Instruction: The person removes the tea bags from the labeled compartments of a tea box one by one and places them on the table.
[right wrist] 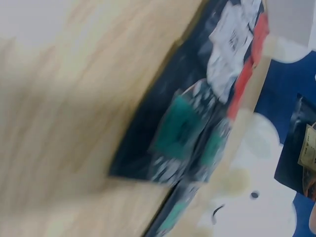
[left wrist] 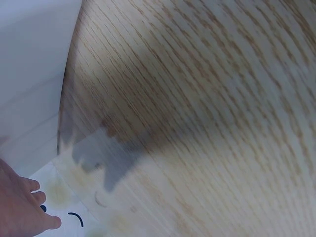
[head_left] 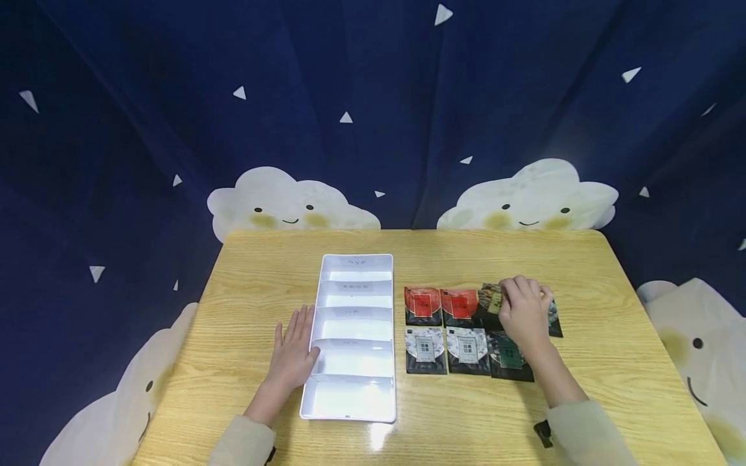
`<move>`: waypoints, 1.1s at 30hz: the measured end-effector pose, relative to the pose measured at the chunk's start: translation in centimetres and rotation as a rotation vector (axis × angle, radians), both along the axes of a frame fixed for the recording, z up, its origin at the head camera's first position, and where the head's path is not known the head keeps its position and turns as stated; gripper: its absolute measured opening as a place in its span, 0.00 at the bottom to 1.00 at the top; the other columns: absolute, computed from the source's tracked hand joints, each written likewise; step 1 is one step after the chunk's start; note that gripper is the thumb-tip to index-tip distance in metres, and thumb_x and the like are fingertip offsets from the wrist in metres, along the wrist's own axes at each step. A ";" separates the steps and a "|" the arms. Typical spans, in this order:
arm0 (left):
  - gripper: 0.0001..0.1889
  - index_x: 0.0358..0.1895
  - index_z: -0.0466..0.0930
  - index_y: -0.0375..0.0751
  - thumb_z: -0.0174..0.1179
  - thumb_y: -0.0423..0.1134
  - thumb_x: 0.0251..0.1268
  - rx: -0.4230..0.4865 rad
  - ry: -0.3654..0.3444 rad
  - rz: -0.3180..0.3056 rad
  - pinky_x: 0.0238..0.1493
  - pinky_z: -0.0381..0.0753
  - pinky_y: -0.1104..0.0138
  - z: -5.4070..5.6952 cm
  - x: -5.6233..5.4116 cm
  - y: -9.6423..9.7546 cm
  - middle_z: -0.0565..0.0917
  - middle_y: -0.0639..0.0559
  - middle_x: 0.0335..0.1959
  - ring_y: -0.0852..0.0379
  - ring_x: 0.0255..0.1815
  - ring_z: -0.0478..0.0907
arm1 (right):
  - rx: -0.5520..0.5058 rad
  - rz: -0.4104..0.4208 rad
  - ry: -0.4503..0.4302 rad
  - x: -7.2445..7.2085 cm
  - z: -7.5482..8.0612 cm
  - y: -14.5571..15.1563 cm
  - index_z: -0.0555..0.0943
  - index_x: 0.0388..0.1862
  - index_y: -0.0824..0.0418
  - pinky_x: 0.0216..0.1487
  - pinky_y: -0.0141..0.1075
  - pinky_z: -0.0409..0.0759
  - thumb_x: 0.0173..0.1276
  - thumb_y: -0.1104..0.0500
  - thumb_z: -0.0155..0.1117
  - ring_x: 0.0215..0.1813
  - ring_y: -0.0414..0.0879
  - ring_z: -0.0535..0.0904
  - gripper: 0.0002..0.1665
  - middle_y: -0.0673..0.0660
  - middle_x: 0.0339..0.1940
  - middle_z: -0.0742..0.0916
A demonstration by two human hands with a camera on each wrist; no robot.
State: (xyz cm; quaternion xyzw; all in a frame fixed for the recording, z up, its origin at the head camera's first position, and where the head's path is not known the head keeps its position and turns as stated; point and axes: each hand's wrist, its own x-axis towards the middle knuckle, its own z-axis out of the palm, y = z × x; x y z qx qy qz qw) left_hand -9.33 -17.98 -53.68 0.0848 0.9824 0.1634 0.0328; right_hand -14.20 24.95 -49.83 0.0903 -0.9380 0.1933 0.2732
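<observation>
My left hand (head_left: 293, 353) lies along the left side of a white divided tray (head_left: 307, 406), fingers straight and thumb at the rim. In the left wrist view, part of that hand (left wrist: 19, 205) shows in the lower corner. My right hand (head_left: 524, 314) pinches a dark sachet with a gold label (head_left: 492, 303) above the other sachets. That same sachet is raised at the right edge of the right wrist view (right wrist: 296, 153). Under and beside this hand lie green-labelled sachets (head_left: 509, 355), partly hidden by it.
Two red sachets (head_left: 423, 306) lie in the back row, with two white-patterned sachets (head_left: 425, 349) in front of them. The tray's several compartments carry small labels on their walls. A dark blue curtain with clouds (head_left: 291, 200) hangs behind the wooden table (head_left: 262, 259).
</observation>
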 end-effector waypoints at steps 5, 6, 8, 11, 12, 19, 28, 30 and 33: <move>0.39 0.72 0.40 0.38 0.48 0.41 0.60 0.005 0.000 0.003 0.67 0.37 0.42 0.1 0.0 0.0 0.47 0.39 0.72 0.41 0.72 0.42 | -0.001 -0.046 -0.050 1.1 -0.5 2.4 0.74 0.32 0.65 0.47 0.59 0.52 0.59 0.69 0.46 0.40 0.60 0.66 0.08 0.62 0.32 0.77; 0.39 0.72 0.40 0.39 0.48 0.41 0.60 0.004 -0.001 0.002 0.67 0.36 0.43 0.1 0.0 0.0 0.47 0.39 0.73 0.41 0.72 0.42 | 0.001 -0.054 -0.063 1.3 -0.6 2.9 0.74 0.32 0.66 0.47 0.59 0.52 0.58 0.69 0.46 0.40 0.60 0.66 0.08 0.63 0.32 0.76; 0.39 0.73 0.39 0.39 0.47 0.42 0.60 -0.004 -0.001 0.001 0.67 0.36 0.43 0.1 0.0 0.0 0.47 0.39 0.73 0.41 0.72 0.42 | 0.006 -0.072 -0.088 1.8 -0.9 3.8 0.74 0.33 0.66 0.47 0.60 0.51 0.58 0.70 0.46 0.40 0.61 0.66 0.08 0.63 0.32 0.76; 0.39 0.73 0.39 0.39 0.47 0.42 0.61 -0.002 -0.004 -0.002 0.67 0.36 0.43 0.1 0.0 0.0 0.47 0.39 0.73 0.41 0.72 0.42 | 0.011 -0.102 -0.123 2.5 -1.5 5.1 0.74 0.35 0.67 0.48 0.61 0.51 0.58 0.70 0.46 0.40 0.62 0.65 0.09 0.64 0.33 0.76; 0.39 0.73 0.39 0.39 0.47 0.42 0.61 -0.001 -0.005 -0.003 0.67 0.36 0.43 0.2 0.0 0.0 0.47 0.39 0.73 0.41 0.72 0.42 | 0.010 -0.109 -0.139 2.7 -1.7 5.6 0.74 0.35 0.67 0.48 0.61 0.50 0.58 0.70 0.46 0.41 0.63 0.65 0.09 0.64 0.33 0.76; 0.40 0.72 0.38 0.38 0.48 0.42 0.60 0.004 -0.017 -0.005 0.67 0.35 0.42 0.2 0.0 0.0 0.46 0.39 0.73 0.42 0.72 0.41 | 0.015 -0.134 -0.244 4.4 -3.2 8.4 0.73 0.38 0.67 0.48 0.63 0.50 0.61 0.69 0.45 0.43 0.64 0.64 0.09 0.65 0.36 0.75; 0.39 0.73 0.39 0.39 0.48 0.41 0.60 0.002 -0.018 -0.001 0.67 0.35 0.42 0.1 0.0 0.0 0.46 0.39 0.73 0.42 0.72 0.41 | 0.066 -0.112 -0.354 5.9 -5.4 10.4 0.72 0.40 0.67 0.46 0.64 0.50 0.61 0.69 0.45 0.44 0.64 0.63 0.10 0.65 0.37 0.74; 0.39 0.72 0.39 0.39 0.48 0.41 0.60 0.001 -0.015 0.001 0.67 0.35 0.42 0.1 0.0 0.0 0.46 0.39 0.73 0.42 0.72 0.41 | 0.078 -0.116 -0.375 6.2 -6.1 10.5 0.71 0.42 0.66 0.47 0.64 0.50 0.62 0.68 0.44 0.46 0.65 0.63 0.11 0.65 0.39 0.73; 0.39 0.72 0.40 0.38 0.48 0.41 0.60 0.001 -0.009 0.002 0.67 0.36 0.42 0.1 0.0 0.0 0.47 0.39 0.72 0.41 0.72 0.41 | 0.077 -0.123 -0.388 6.6 -7.0 10.5 0.71 0.44 0.66 0.48 0.64 0.49 0.64 0.68 0.44 0.49 0.66 0.61 0.11 0.66 0.43 0.72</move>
